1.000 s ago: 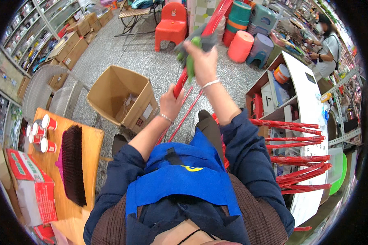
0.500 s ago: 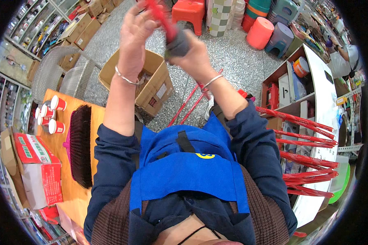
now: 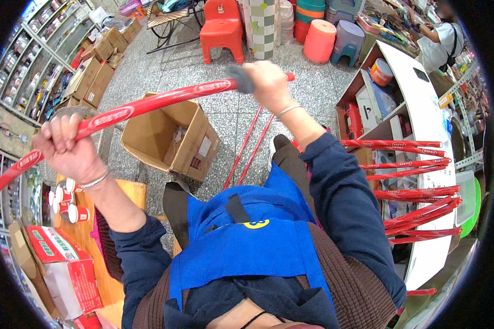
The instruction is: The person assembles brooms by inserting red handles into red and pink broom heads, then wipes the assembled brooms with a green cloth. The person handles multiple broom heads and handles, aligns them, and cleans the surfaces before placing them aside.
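The outstretched left hand [image 3: 74, 148], blurred, seemingly grips a red pole [image 3: 164, 97].

Apron [image 3: 225, 260]: bright blue, with matching shoulder straps [image 3: 312, 260]. Yellow rounded marking [image 3: 257, 224] at the front; short black strap [image 3: 236, 209] beside it. Shirt [image 3: 307, 302]: navy, collared; sleeves [image 3: 343, 189] end short of the wrists, creased. Outer garment [image 3: 362, 288]: brown ribbed knit. Left bangle [image 3: 95, 180] and right bangle [image 3: 288, 111]: thin, silver-toned. Neck cord [image 3: 252, 318]: black, thin. Trousers [image 3: 177, 214]: dark brown. Right shoe [image 3: 271, 151]: white edge visible, remainder hidden.
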`<state>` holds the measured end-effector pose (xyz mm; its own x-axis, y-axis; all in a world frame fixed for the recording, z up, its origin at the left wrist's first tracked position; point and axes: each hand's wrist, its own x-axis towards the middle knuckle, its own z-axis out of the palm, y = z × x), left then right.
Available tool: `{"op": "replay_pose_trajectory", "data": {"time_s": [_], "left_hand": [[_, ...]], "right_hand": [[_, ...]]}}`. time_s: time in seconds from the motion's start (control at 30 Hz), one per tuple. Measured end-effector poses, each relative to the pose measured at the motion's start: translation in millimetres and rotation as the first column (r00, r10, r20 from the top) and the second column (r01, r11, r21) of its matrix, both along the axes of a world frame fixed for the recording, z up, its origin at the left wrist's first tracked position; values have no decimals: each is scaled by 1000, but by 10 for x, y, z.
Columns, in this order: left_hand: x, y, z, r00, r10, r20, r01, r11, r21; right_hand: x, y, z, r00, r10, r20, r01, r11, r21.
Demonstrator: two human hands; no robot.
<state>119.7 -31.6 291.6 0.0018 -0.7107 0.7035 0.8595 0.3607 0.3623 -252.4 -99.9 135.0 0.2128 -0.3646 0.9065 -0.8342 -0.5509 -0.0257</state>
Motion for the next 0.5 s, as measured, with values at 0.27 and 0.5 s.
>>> {"op": "replay_pose_trajectory", "data": {"time_s": [0.27,0.5], "left_hand": [[624,52,113,985,144,-95,-142,989,33],[265,-150,-50,963,265,40,-267,962,64]], "right_hand": [[-1623,26,-974,625,-606,493,242,750,616],[-1485,457,-1306,335,-497,800,-623,521,584]]}}
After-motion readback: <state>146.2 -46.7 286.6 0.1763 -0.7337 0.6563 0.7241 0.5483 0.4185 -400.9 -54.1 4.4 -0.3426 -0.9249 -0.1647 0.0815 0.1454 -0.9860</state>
